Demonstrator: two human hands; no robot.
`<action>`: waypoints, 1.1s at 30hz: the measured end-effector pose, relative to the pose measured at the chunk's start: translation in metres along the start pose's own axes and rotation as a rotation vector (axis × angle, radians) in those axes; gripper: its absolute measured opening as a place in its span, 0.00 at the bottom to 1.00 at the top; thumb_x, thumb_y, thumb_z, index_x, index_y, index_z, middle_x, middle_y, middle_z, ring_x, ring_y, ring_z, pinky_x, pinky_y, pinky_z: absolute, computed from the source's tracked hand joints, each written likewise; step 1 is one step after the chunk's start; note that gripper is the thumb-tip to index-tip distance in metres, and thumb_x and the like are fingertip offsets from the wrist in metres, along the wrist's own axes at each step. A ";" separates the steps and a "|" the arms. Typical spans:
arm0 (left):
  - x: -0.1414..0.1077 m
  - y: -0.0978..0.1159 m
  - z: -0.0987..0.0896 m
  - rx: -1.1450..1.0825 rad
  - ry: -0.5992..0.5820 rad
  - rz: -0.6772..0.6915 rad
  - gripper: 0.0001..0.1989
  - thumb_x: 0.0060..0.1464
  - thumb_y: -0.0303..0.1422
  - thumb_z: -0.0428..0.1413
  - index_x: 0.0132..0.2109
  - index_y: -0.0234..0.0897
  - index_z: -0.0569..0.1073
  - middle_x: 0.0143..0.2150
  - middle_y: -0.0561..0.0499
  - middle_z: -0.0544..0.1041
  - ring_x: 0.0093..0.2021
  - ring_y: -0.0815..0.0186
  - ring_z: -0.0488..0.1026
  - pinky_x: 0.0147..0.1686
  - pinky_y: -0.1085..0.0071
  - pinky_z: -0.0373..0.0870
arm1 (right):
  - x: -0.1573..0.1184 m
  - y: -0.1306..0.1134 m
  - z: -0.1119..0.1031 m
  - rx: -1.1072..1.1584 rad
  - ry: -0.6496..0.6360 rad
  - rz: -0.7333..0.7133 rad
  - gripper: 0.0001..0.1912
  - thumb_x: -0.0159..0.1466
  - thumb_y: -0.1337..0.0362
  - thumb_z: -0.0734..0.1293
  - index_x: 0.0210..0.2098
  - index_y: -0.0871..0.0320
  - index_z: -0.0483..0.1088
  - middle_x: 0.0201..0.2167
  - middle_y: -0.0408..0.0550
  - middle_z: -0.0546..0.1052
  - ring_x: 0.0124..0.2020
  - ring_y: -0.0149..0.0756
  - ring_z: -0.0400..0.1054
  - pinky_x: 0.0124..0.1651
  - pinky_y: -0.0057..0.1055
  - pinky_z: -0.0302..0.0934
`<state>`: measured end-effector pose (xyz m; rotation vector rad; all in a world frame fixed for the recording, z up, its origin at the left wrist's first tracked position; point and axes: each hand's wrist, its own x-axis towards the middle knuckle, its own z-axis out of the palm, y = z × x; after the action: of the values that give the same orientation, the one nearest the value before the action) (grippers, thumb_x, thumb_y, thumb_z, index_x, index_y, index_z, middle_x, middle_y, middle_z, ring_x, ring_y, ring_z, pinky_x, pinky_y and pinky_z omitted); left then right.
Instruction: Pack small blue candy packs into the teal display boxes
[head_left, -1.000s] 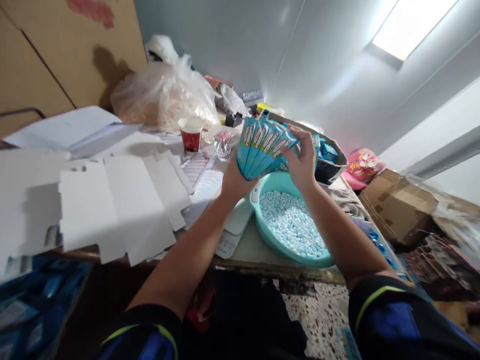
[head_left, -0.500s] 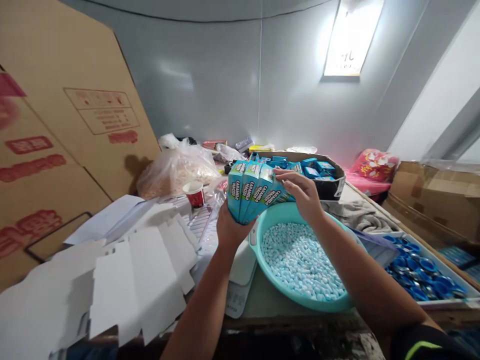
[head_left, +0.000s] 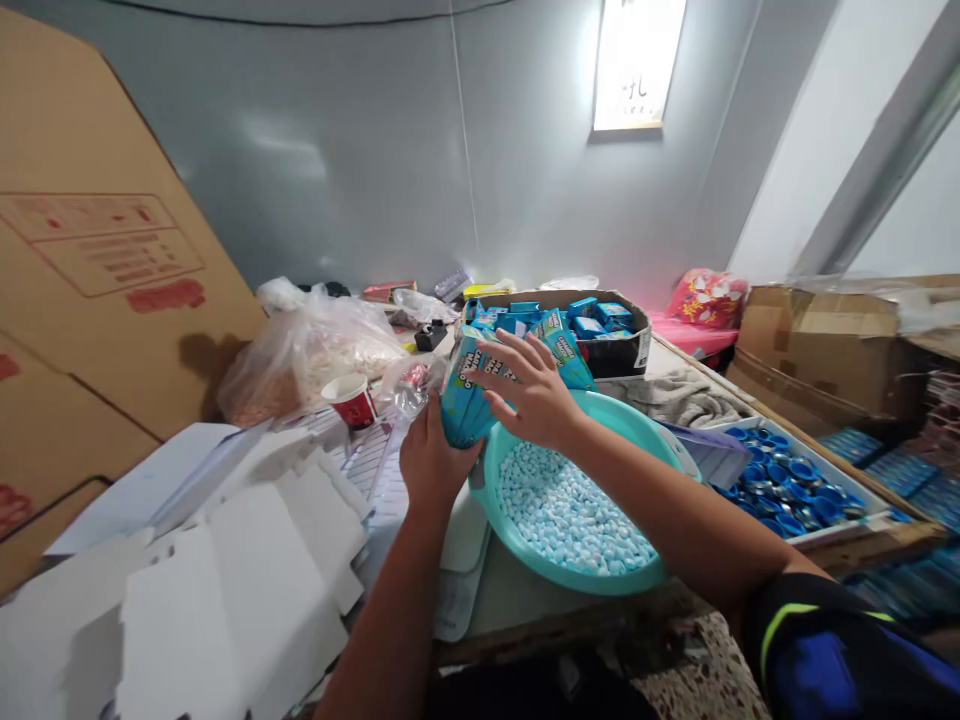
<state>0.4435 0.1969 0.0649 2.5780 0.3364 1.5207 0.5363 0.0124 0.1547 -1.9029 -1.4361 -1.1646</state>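
My left hand (head_left: 435, 458) is wrapped round the lower end of a stack of blue candy boxes (head_left: 466, 408) printed with "CARAMELO MACIZO" lettering. The boxes look flattened and are fanned out, and one printed box (head_left: 562, 348) leans away to the right. Fingers spread, my right hand (head_left: 534, 398) lies across the front of the stack and hides part of it. Just below my hands stands a turquoise basin (head_left: 517, 548). Small pale blue and white candies (head_left: 574, 515) fill its bottom.
Behind the basin, a dark carton (head_left: 619, 352) holds several blue boxes. A white tray (head_left: 832, 530) of blue-rimmed metal pieces (head_left: 787, 480) is at right, near a grey cloth (head_left: 686, 400). White cardboard sheets (head_left: 247, 570), a paper cup (head_left: 351, 402) and a plastic bag (head_left: 322, 335) lie left.
My right hand has moved from the stack's upper right edge to its front, fingers now spread. One box now leans apart at right. The view has turned right.
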 end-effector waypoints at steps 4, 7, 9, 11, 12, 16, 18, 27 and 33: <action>-0.002 -0.001 -0.001 -0.021 0.038 0.147 0.45 0.50 0.48 0.67 0.68 0.30 0.66 0.57 0.32 0.79 0.52 0.44 0.80 0.49 0.57 0.76 | 0.002 -0.004 0.000 -0.067 -0.079 0.053 0.17 0.70 0.66 0.63 0.53 0.44 0.77 0.66 0.38 0.70 0.72 0.45 0.55 0.77 0.54 0.40; -0.005 0.000 0.003 -0.033 0.052 0.187 0.41 0.52 0.48 0.65 0.67 0.32 0.68 0.58 0.34 0.79 0.53 0.47 0.80 0.49 0.58 0.76 | 0.002 0.000 0.000 -0.038 -0.101 0.113 0.16 0.71 0.65 0.64 0.52 0.43 0.78 0.64 0.36 0.72 0.71 0.44 0.57 0.77 0.55 0.37; -0.007 -0.002 0.006 -0.054 0.061 0.185 0.40 0.52 0.49 0.65 0.67 0.33 0.68 0.59 0.35 0.79 0.53 0.48 0.80 0.49 0.59 0.76 | 0.002 0.003 0.000 -0.010 -0.095 0.130 0.14 0.72 0.62 0.64 0.52 0.43 0.78 0.64 0.36 0.72 0.71 0.44 0.57 0.77 0.56 0.35; -0.008 -0.004 0.009 -0.076 0.054 0.163 0.40 0.52 0.51 0.65 0.66 0.33 0.69 0.59 0.35 0.79 0.54 0.48 0.80 0.50 0.58 0.76 | 0.002 0.004 0.001 0.008 -0.087 0.142 0.12 0.72 0.60 0.66 0.52 0.43 0.78 0.64 0.36 0.72 0.72 0.46 0.56 0.77 0.57 0.35; -0.009 -0.005 0.010 -0.084 0.047 0.144 0.41 0.51 0.51 0.64 0.66 0.33 0.69 0.59 0.35 0.79 0.54 0.48 0.79 0.51 0.58 0.75 | 0.002 0.005 0.002 0.016 -0.086 0.146 0.12 0.72 0.60 0.66 0.52 0.43 0.79 0.65 0.37 0.72 0.72 0.46 0.56 0.76 0.57 0.35; -0.009 -0.004 0.009 -0.123 -0.007 0.072 0.41 0.49 0.50 0.65 0.65 0.34 0.70 0.60 0.35 0.78 0.57 0.46 0.78 0.56 0.55 0.73 | 0.001 0.002 0.004 0.055 -0.067 0.157 0.11 0.70 0.61 0.67 0.50 0.42 0.79 0.64 0.36 0.72 0.72 0.48 0.56 0.76 0.60 0.35; -0.009 -0.001 0.007 -0.153 -0.034 0.040 0.41 0.49 0.49 0.66 0.66 0.34 0.69 0.60 0.35 0.77 0.58 0.46 0.77 0.58 0.54 0.73 | 0.001 0.001 0.001 0.084 -0.050 0.164 0.10 0.69 0.60 0.68 0.48 0.42 0.80 0.63 0.35 0.73 0.72 0.48 0.56 0.76 0.60 0.35; 0.000 0.000 -0.007 -0.156 0.036 -0.132 0.41 0.50 0.40 0.67 0.68 0.33 0.65 0.62 0.37 0.76 0.58 0.45 0.75 0.57 0.52 0.73 | 0.006 0.028 -0.022 0.215 0.005 0.179 0.18 0.68 0.64 0.67 0.55 0.40 0.76 0.70 0.37 0.64 0.74 0.45 0.52 0.74 0.56 0.51; 0.000 0.000 -0.008 -0.228 0.020 -0.211 0.43 0.48 0.37 0.67 0.69 0.32 0.64 0.64 0.38 0.74 0.61 0.43 0.73 0.61 0.50 0.69 | 0.002 0.030 -0.012 0.219 0.043 0.182 0.12 0.68 0.61 0.67 0.50 0.45 0.78 0.70 0.41 0.63 0.73 0.47 0.54 0.73 0.55 0.52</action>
<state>0.4368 0.1968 0.0691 2.2758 0.3983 1.4217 0.5603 -0.0058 0.1654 -1.8020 -1.2805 -0.9185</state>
